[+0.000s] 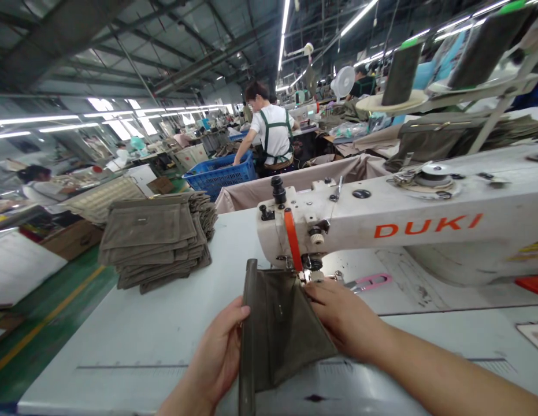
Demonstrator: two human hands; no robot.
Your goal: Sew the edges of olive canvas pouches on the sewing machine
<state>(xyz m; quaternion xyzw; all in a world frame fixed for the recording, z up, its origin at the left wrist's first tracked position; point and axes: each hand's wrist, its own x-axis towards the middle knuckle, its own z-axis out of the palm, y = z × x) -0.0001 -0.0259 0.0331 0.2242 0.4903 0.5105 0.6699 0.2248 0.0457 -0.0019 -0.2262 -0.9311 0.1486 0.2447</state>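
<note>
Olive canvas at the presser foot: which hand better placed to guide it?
Right, probably: right hand lies on the canvas beside the presser foot; left hand grips its edge farther away.

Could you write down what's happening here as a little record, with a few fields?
Place: a large sewing workshop
Left hand: holds the dark band along the edge of an olive fabric piece
Right hand: rests on the same piece, close to the needle area
Machine: white DUKI sewing machine
On the table: stack of folded olive fabric pieces
Farther off: a co-worker in apron straps, one arm reaching into a blue plastic crate
</note>
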